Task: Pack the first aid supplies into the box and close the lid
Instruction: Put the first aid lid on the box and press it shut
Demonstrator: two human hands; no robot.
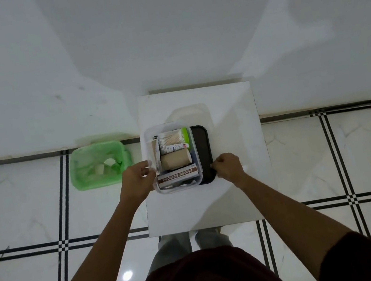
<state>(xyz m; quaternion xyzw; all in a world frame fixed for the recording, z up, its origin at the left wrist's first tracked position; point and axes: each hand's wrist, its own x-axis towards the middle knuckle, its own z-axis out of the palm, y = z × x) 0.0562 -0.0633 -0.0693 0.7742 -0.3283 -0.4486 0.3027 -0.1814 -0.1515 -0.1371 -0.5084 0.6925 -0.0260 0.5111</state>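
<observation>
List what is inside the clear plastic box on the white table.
Inside the clear plastic box: a tan bandage roll, a pack of cotton swabs, a white tube and a povidone-iodine ointment carton. Anything beneath these is hidden.

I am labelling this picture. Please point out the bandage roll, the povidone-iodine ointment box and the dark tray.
bandage roll point(175, 160), head view, side of roll
povidone-iodine ointment box point(178, 177), head view, printed face
dark tray point(202, 152), head view, bare inner surface
</observation>
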